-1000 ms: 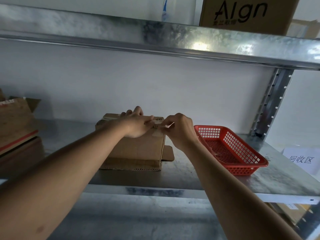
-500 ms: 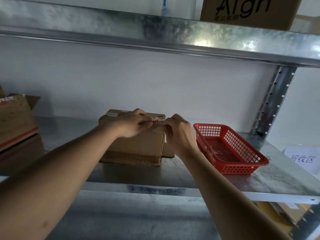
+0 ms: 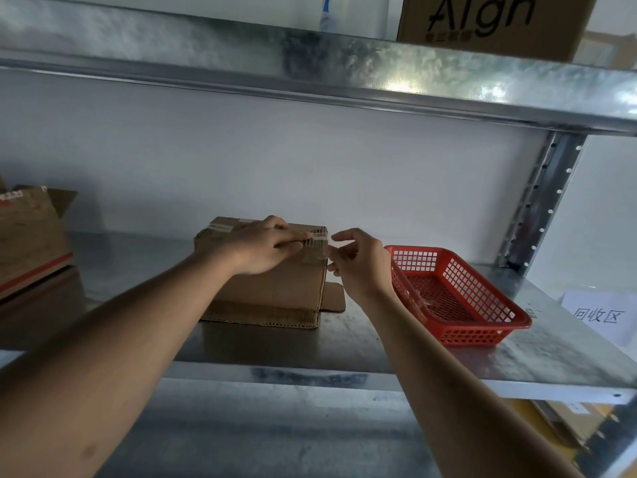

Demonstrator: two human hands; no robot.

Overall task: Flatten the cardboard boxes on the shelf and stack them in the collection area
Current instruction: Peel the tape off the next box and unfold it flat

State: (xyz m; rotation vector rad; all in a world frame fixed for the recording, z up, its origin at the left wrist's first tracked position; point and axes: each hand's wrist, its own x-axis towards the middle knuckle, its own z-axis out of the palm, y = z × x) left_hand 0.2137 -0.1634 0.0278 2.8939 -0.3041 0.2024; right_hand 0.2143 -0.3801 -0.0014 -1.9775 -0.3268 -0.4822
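On shelf (image 3: 344,353) | left grip (image 3: 265,246) flat on box (image 3: 275,288) | right grip (image 3: 358,260) pinching tape (image 3: 319,238)

Two bare forearms, no sleeves; left grip (image 3: 263,244), right grip (image 3: 358,262).
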